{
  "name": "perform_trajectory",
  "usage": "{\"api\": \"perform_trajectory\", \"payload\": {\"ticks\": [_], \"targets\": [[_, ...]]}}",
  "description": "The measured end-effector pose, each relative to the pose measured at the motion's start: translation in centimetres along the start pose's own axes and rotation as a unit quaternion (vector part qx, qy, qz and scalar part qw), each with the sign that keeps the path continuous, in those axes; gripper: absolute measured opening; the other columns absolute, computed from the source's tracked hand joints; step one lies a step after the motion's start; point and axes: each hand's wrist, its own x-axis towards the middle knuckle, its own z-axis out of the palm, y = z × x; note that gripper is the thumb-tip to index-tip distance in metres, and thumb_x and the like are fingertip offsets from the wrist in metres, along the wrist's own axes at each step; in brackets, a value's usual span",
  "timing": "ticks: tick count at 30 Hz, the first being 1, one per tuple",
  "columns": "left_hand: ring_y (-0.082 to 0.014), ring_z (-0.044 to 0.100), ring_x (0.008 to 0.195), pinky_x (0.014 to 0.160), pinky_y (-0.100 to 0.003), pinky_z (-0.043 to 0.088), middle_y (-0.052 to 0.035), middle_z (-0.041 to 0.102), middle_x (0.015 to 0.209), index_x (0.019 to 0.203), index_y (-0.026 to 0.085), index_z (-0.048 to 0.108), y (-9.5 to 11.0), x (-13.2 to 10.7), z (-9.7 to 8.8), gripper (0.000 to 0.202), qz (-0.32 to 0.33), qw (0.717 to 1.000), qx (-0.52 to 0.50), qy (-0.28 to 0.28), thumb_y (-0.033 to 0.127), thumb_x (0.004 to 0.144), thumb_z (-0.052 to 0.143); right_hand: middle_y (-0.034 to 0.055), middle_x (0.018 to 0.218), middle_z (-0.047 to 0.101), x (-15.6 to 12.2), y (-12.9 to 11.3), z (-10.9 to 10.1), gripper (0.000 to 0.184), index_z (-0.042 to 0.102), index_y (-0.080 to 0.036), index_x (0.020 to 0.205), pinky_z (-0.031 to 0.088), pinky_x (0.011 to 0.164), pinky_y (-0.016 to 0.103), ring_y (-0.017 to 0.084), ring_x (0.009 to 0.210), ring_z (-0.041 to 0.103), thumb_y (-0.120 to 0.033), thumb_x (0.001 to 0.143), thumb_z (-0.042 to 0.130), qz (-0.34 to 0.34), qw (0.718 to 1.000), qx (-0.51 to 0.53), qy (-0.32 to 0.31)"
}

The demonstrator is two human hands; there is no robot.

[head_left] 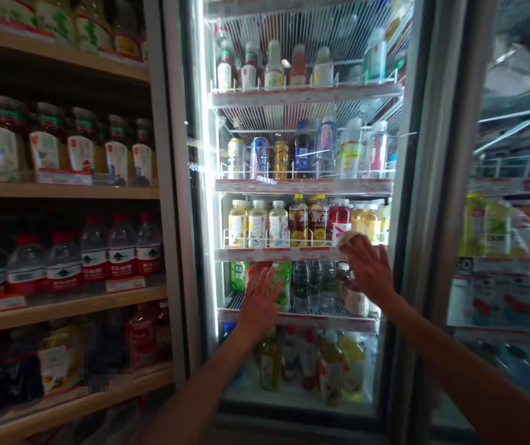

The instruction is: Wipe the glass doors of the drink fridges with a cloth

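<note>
My left hand (261,298) is open, fingers spread, in front of the lit drinks cooler's glass door. It covers part of the green packages (284,281) on a lower shelf; whether it touches the glass I cannot tell. In my right hand (367,267) is a pale, crumpled cloth (349,240), held at the height of the middle shelf edge (287,254). Close behind the cloth stand a red-drink bottle (339,216) and yellow-drink bottles (367,222). Dark bottles with yellow caps (299,219) stand further left.
Wooden shelves (60,188) on the left carry rows of juice bottles and red-capped water bottles (95,250). A metal door frame (448,185) borders the cooler on the right, with a second cooler section beyond. More cans (259,156) and bottles fill the upper shelves.
</note>
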Motion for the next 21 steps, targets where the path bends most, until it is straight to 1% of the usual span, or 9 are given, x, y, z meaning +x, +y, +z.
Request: {"api": "perform_trajectory", "payload": {"ticks": [2,3,7,9,10,13,15,18,21], "targets": [[-0.0269,0.018,0.137,0.11,-0.049,0.02,-0.0093,0.023,0.148,0.134,0.024,0.036,1.5,0.4,1.0,0.063,0.014,1.0,0.007,0.001,0.033,0.075,0.058,0.0122,0.137,0.042,-0.4,1.4,-0.3,0.04,0.051,-0.019,0.123,0.024,0.104,0.05,0.027,0.13,0.033,-0.016,0.084,0.042,0.086,0.996,-0.028,0.02],[-0.027,0.019,0.137,0.109,-0.049,0.02,-0.0091,0.023,0.148,0.134,0.024,0.036,2.2,0.5,1.5,0.063,0.02,1.0,0.011,0.0,0.034,0.075,0.058,0.0125,0.137,0.043,-1.6,1.5,-0.3,0.042,0.051,-0.018,0.124,0.025,0.104,0.049,0.027,0.13,0.033,-0.015,0.083,0.043,0.08,0.996,-0.028,0.013],[-0.0255,0.021,0.136,0.107,-0.048,0.022,-0.0067,0.026,0.147,0.134,0.025,0.035,4.5,-0.3,3.9,0.062,0.026,0.999,0.025,-0.006,0.037,0.077,0.054,0.0042,0.131,0.051,-9.3,-0.3,0.1,0.047,0.054,-0.022,0.12,0.022,0.108,0.041,0.021,0.13,0.034,-0.007,0.077,0.044,-0.101,0.994,0.017,-0.047],[-0.0256,0.02,0.136,0.107,-0.047,0.022,-0.0067,0.027,0.147,0.135,0.024,0.035,5.1,-0.7,4.9,0.061,0.024,0.999,0.035,-0.004,0.037,0.077,0.053,0.0028,0.13,0.051,-11.0,0.0,0.4,0.048,0.053,-0.024,0.12,0.021,0.109,0.04,0.019,0.13,0.034,-0.007,0.076,0.043,-0.123,0.991,0.025,-0.055],[-0.0258,0.02,0.136,0.107,-0.047,0.021,-0.0068,0.027,0.147,0.135,0.024,0.035,5.3,-0.9,5.2,0.062,0.023,0.999,0.04,-0.001,0.036,0.077,0.052,0.0042,0.132,0.049,-10.8,0.7,0.5,0.048,0.052,-0.023,0.122,0.022,0.109,0.042,0.02,0.13,0.033,-0.008,0.077,0.042,-0.095,0.994,0.019,-0.048],[-0.0266,0.019,0.137,0.107,-0.047,0.02,-0.0064,0.026,0.147,0.135,0.025,0.035,5.4,-1.1,5.7,0.062,0.012,0.999,0.05,0.012,0.035,0.076,0.052,0.0117,0.143,0.034,-7.8,3.3,0.8,0.05,0.041,-0.018,0.132,0.03,0.105,0.045,0.026,0.133,0.027,-0.015,0.082,0.042,0.068,0.998,-0.008,0.002],[-0.0268,0.018,0.137,0.107,-0.047,0.02,-0.0063,0.026,0.147,0.135,0.025,0.035,5.4,-1.1,5.7,0.063,0.01,0.998,0.054,0.018,0.035,0.076,0.052,0.0137,0.147,0.024,-7.4,3.6,1.1,0.055,0.031,-0.016,0.138,0.035,0.101,0.046,0.029,0.134,0.024,-0.018,0.084,0.041,0.136,0.99,-0.017,0.02],[-0.0266,0.019,0.137,0.107,-0.047,0.02,-0.0061,0.026,0.147,0.136,0.024,0.034,5.4,-1.1,5.7,0.062,0.016,0.998,0.056,0.022,0.034,0.076,0.051,0.0121,0.149,0.02,-12.1,1.2,1.4,0.065,0.018,-0.019,0.143,0.037,0.098,0.045,0.029,0.135,0.024,-0.009,0.082,0.037,0.112,0.993,-0.022,-0.028],[-0.0264,0.021,0.136,0.107,-0.046,0.021,-0.0059,0.028,0.147,0.135,0.025,0.037,5.6,-1.0,5.7,0.06,0.01,0.998,0.053,0.039,0.034,0.077,0.051,0.0093,0.146,0.027,-17.2,-1.6,1.5,0.069,0.015,-0.022,0.144,0.036,0.1,0.044,0.027,0.134,0.025,-0.004,0.079,0.035,0.055,0.996,-0.005,-0.065]]}}
